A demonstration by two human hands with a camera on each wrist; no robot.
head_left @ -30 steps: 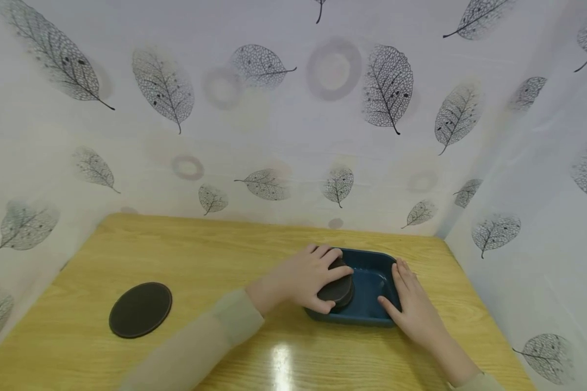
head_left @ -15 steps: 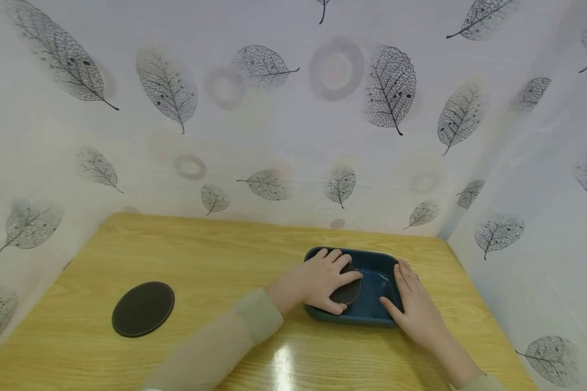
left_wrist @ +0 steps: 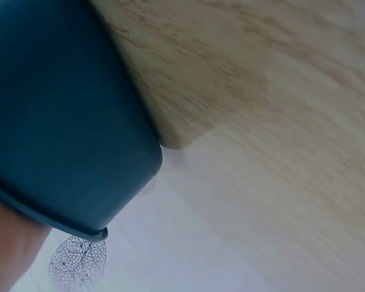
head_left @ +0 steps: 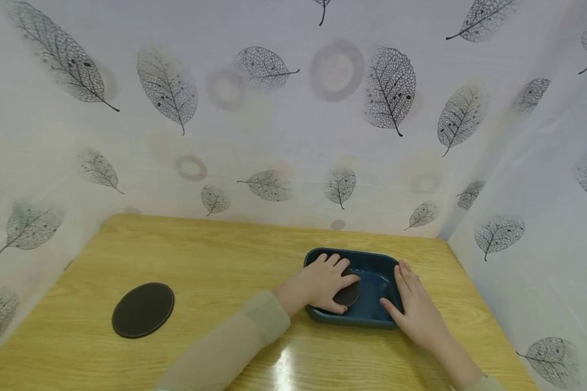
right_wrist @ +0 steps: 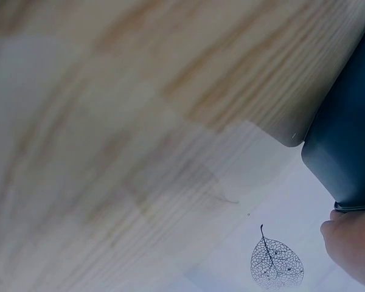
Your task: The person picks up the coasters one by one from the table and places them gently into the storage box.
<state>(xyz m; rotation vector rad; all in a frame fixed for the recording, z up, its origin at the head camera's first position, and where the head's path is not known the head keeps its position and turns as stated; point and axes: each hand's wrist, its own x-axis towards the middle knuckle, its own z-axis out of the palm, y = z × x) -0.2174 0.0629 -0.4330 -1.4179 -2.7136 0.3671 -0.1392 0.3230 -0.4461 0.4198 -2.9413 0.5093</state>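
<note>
In the head view my left hand reaches into a dark blue rectangular dish, fingers and thumb spread around the edge of a round black coaster. Most of that coaster is hidden under the hand, so I cannot tell whether others lie beneath it. My right hand rests along the dish's right rim, fingers straight and thumb over the inner side. Both wrist views show the dish's outer wall, with part of the left hand and of the right hand at its rim.
Another round black coaster lies flat at the left of the wooden table. Pale cloth printed with leaves stands behind the table and along its sides.
My left hand has moved slightly right and down into the dish with the coaster; a stacked edge seen earlier is now out of sight. My right hand stays on the rim.
</note>
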